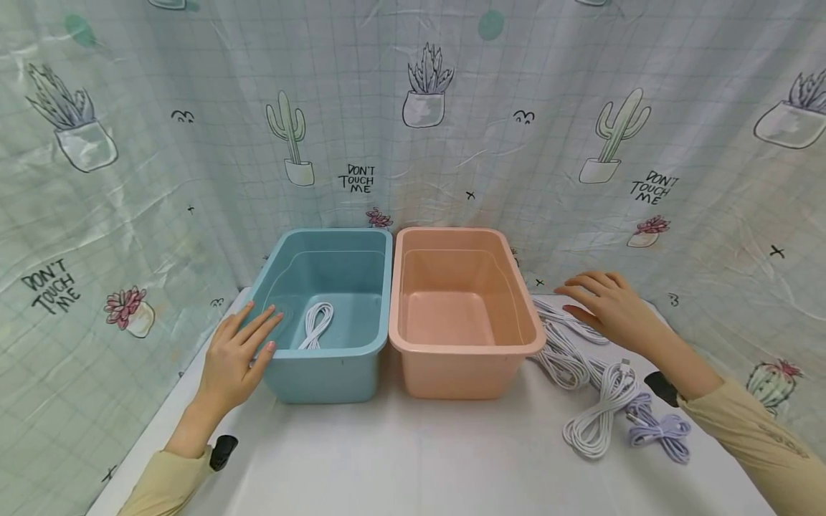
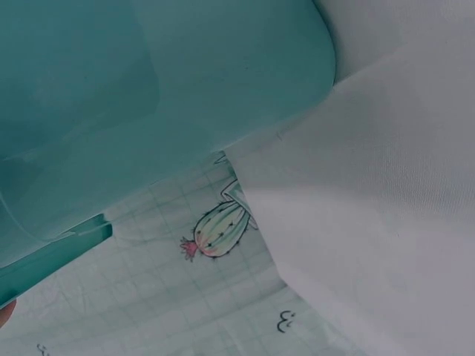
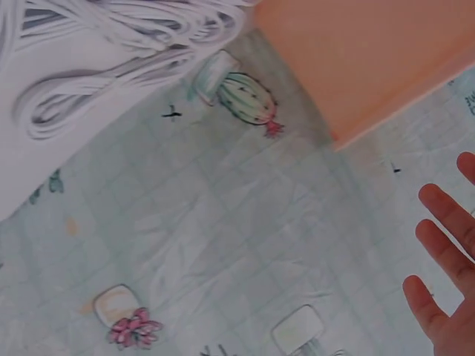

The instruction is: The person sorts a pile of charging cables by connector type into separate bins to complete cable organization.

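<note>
My left hand (image 1: pixel 234 358) rests with spread fingers at the near left corner of a blue bin (image 1: pixel 323 373); one fingertip shows at the bin's rim in the left wrist view. Inside that bin lies a coiled white cable (image 1: pixel 316 324). My right hand (image 1: pixel 606 304) is raised over the right side of the table, its fingers spread and holding nothing. Below and beside it several bundled white cables (image 1: pixel 596 423) lie on the table, and a lilac cable (image 1: pixel 661 430) lies at their right. White coils (image 3: pixel 126 81) also show in the right wrist view.
An orange bin (image 1: pixel 461 373) stands right beside the blue one, with nothing in it. Some white cables lie against its right side. A patterned curtain (image 1: pixel 387 143) hangs behind and along both sides of the white table (image 1: pixel 413 459).
</note>
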### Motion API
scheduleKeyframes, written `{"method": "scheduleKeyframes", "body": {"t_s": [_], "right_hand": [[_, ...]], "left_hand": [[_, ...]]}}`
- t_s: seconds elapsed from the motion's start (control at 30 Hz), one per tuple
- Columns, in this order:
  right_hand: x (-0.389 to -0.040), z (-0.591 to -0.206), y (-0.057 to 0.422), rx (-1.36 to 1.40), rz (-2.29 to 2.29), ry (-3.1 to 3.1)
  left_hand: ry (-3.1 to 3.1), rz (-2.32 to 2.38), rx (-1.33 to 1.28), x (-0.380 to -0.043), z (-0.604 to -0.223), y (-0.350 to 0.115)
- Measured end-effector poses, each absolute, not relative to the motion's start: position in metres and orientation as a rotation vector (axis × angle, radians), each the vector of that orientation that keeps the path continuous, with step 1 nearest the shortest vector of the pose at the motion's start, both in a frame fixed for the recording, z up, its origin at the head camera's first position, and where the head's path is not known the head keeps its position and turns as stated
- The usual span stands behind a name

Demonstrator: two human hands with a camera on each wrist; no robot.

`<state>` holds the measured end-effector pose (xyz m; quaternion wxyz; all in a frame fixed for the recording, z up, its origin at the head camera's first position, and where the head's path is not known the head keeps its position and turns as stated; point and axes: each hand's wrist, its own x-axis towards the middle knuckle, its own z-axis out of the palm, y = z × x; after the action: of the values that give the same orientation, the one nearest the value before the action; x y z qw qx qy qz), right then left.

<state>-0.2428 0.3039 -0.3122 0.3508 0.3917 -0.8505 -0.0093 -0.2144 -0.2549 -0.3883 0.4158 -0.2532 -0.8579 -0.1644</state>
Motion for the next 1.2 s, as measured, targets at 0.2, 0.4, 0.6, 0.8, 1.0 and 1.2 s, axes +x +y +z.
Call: {"method": "scheduleKeyframes", "body": {"t_s": [0.2, 0.4, 0.6, 0.8, 1.0, 1.2], "right_hand": [[-0.241, -0.328, 0.323, 0.973, -0.038, -2.248], [-0.244, -0.349, 0.337, 0.906, -0.078, -2.293], [-0.242, -0.372, 0.342, 0.819, -0.134, -2.352], [-0.238, -0.394, 0.338, 0.714, -0.206, -2.478], [-0.236, -0.415, 0.326, 0.608, -0.279, -2.563], [-0.236, -0.429, 0.315, 0.572, -0.274, -2.644]], "left_hand": [[-2.152, -0.423, -0.635, -0.214, -0.388, -0.254], [-2.156, -0.425, -0.632, -0.214, -0.388, -0.254], [-2.157, -0.421, -0.627, -0.213, -0.388, -0.253], [-2.151, -0.416, -0.626, -0.213, -0.387, -0.253], [-2.144, -0.418, -0.627, -0.213, -0.388, -0.253], [-2.139, -0.419, -0.629, -0.214, -0.388, -0.252]]}}
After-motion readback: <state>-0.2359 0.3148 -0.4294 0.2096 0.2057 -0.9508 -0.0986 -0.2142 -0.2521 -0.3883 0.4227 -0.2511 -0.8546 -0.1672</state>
